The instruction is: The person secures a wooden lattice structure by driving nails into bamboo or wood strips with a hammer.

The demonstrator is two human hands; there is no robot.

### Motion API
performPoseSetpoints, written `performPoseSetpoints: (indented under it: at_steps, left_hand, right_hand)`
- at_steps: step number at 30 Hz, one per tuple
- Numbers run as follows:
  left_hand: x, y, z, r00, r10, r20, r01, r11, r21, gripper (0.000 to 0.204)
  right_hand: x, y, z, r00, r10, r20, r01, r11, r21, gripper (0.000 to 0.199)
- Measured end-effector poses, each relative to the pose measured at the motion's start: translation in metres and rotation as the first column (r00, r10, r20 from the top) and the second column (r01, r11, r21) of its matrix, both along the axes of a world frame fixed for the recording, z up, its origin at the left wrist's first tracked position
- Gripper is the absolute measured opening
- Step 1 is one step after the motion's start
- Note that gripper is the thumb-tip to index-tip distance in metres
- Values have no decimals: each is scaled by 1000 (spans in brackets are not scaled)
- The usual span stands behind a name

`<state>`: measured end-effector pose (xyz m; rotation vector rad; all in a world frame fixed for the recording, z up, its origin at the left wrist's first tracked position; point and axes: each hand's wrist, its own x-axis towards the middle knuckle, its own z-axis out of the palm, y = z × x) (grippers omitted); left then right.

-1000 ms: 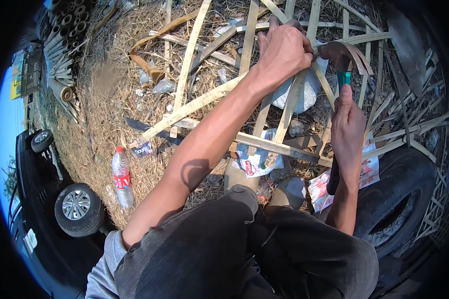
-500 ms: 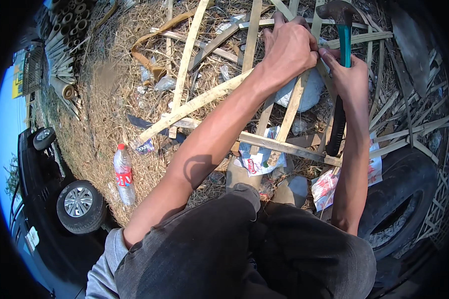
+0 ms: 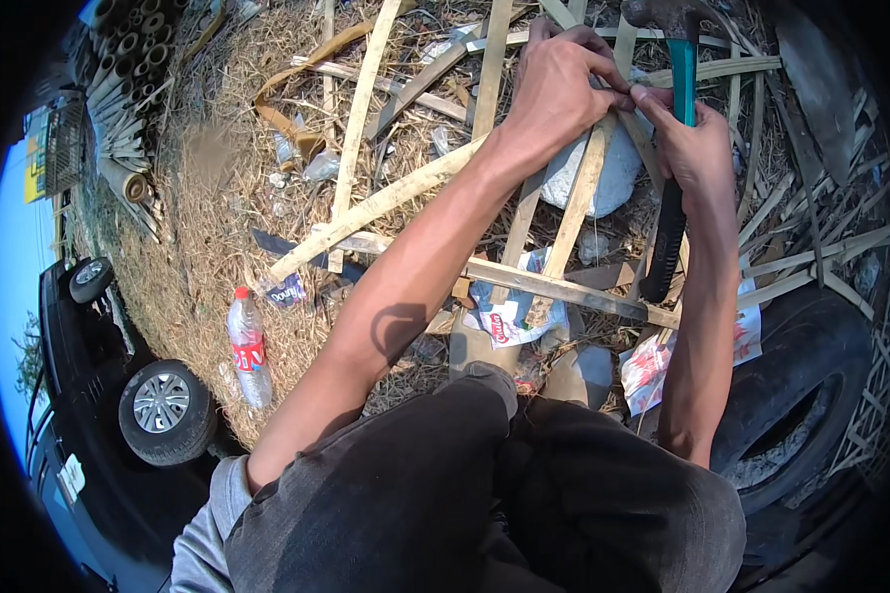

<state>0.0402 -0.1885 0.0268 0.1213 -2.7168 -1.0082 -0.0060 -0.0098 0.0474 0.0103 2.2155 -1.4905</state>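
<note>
My left hand point(image 3: 562, 87) reaches far forward and is closed over a pale bamboo slat point(image 3: 576, 212) where several slats cross. My right hand point(image 3: 694, 146) touches its fingertips from the right. It grips a hammer point(image 3: 682, 84) high on its teal shaft, close to the dark head at the top edge. The hammer's black grip point(image 3: 665, 247) hangs down below the hand. Whether anything small is pinched between my left fingers is hidden. More slats point(image 3: 361, 119) lie crossed over dry straw, and one long slat point(image 3: 564, 289) runs across under my arms.
A white stone point(image 3: 611, 178) sits under the slats. A plastic bottle point(image 3: 247, 346) and a dark blade point(image 3: 292, 249) lie on straw at left. An old tyre point(image 3: 806, 395) is at right, a black vehicle's wheel point(image 3: 163, 410) at lower left, stacked pipes point(image 3: 129, 148) at far left.
My right hand has lifted the hammer upward and brought it against my left hand. My left hand has shifted slightly right on the slats.
</note>
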Motion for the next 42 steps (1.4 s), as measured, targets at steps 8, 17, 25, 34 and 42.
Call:
performPoseSetpoints:
  at_steps: [8,17,25,34,42]
  left_hand:
    - [-5,-8,-6,995,-75,-58,79,994,77,21]
    - [0,-19,-10,982,-190,17,187,978,94,26]
    - [-1,-23,-11,966,-251,63,223,931,290,26]
    - [28,-25,53,991,-23,-130,65,944,322,22]
    - [58,-56,79,957,150,250,-190,971,143,23]
  right_hand:
    - [-1,-2,4,997,-11,78,12,1000,-13,30]
    - [1,-14,-9,998,47,-34,-48,998,-31,30]
    - [8,-11,-4,995,11,95,-3,996,-85,34]
    - [6,-4,-7,989,18,144,-4,995,-98,33]
    - [1,-10,-7,999,3,40,-12,977,214,52]
